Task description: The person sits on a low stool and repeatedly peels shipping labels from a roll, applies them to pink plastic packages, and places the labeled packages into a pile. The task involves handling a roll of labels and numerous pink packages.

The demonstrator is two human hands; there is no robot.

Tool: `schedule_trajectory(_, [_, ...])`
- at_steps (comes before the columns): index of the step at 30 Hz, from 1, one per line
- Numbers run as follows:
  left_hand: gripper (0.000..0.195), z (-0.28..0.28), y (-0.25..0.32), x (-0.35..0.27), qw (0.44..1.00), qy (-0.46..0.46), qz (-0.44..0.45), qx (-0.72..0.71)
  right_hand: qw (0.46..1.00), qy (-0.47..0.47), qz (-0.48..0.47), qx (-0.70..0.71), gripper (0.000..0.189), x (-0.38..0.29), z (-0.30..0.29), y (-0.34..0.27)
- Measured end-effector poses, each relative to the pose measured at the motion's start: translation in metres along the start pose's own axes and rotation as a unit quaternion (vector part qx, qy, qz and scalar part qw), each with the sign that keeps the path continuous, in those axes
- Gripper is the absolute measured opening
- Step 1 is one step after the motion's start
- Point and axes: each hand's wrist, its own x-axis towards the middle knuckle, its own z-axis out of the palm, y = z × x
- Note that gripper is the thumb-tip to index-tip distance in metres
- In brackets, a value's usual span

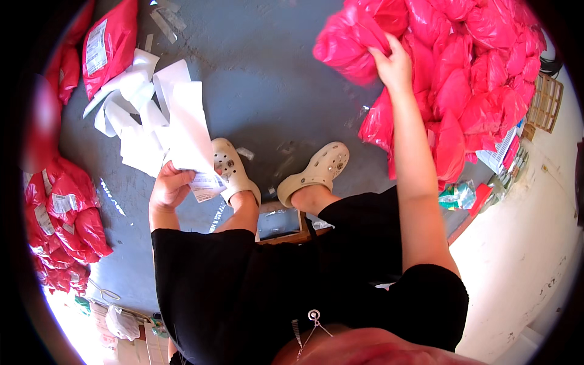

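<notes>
In my left hand (171, 187) is a long, folded strip of white label paper (189, 123). Its near end is a printed label (207, 185), and the rest trails in loops towards the floor. My right hand (393, 66) reaches forward and grips the edge of a red plastic mailing bag (349, 45), which is blurred. That bag is at the near left side of a large heap of similar red bags (456, 91). No label shows on the gripped bag.
Labelled red bags (68, 210) lie along the left, with another labelled bag (109, 50) at the far left. My clogs (315, 169) rest on the grey floor (255, 82). A wooden-framed piece (292, 235) is behind them. A basket (545, 100) stands by the right wall.
</notes>
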Motion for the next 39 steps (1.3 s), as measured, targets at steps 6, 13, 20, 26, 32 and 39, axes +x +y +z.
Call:
schedule_trajectory(6, [0.036, 0.009, 0.014, -0.003, 0.999, 0.029, 0.021, 0.002, 0.888, -0.061, -0.301, -0.342, 0.081, 0.012, 0.109, -0.055])
schedule_trajectory(13, [0.037, 0.02, 0.027, 0.005, 0.998, 0.052, 0.032, 0.008, 0.919, -0.027, -0.256, -0.299, 0.1, 0.077, 0.21, -0.063])
schedule_trajectory(20, [0.035, 0.011, 0.035, 0.003, 0.998, 0.064, -0.016, 0.005, 0.914, -0.047, -0.349, -0.202, 0.069, 0.137, 0.172, -0.098])
schedule_trajectory(26, [0.028, 0.013, 0.036, 0.008, 0.998, 0.058, -0.026, -0.002, 0.87, 0.179, 0.037, -0.457, 0.107, 0.102, 0.057, 0.063])
schedule_trajectory(32, [0.026, -0.007, 0.036, 0.012, 0.999, 0.049, 0.015, 0.011, 0.983, 0.087, 0.074, -0.141, 0.054, 0.13, -0.037, 0.057])
schedule_trajectory(39, [0.03, -0.006, 0.032, 0.005, 0.998, 0.053, 0.014, -0.008, 0.703, 0.016, 0.272, 0.657, 0.052, -0.016, 0.004, 0.012])
